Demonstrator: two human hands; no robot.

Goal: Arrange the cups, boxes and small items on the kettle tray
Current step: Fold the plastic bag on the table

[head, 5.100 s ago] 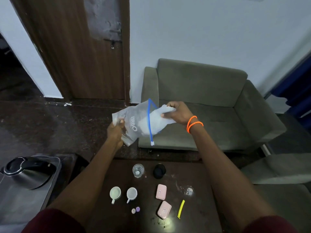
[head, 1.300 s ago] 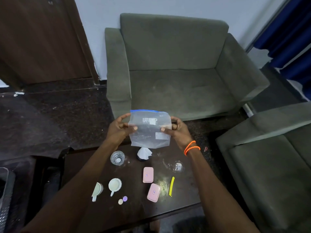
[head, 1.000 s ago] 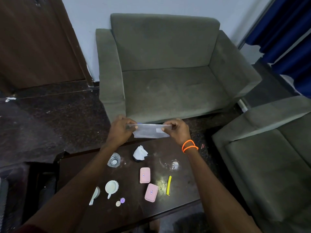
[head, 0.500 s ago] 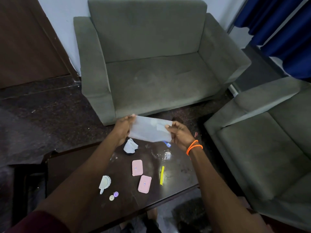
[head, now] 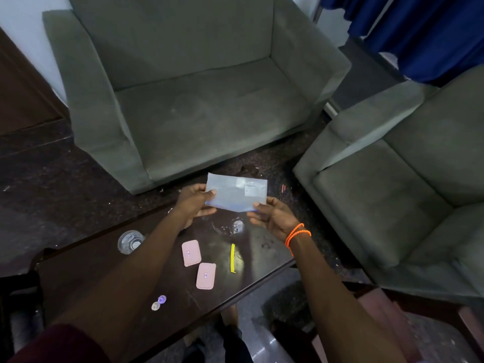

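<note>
Hands both pinching flat zip bag (head: 236, 193) above far table (head: 86, 271) edge: left hand (head: 195, 203) at left edge, right hand (head: 272, 216) at near right corner. Task items lying on table: two pink boxes (head: 191, 252) (head: 206, 275) centre, yellow strip (head: 232, 261) to right, glass cup (head: 130, 241) far left, two small discs (head: 158, 302) near. Kettle tray out of view. Recommend setting bag aside flat, clear of items, before lifting boxes individually.

— What do the hands hold?
— Left hand (head: 193, 203) and right hand (head: 272, 217) pinch a flat plastic bag (head: 237, 192) above the tabletop (head: 86, 271).
— Beneath?
— Two pink boxes (head: 191, 252), a glass (head: 130, 241).
</note>
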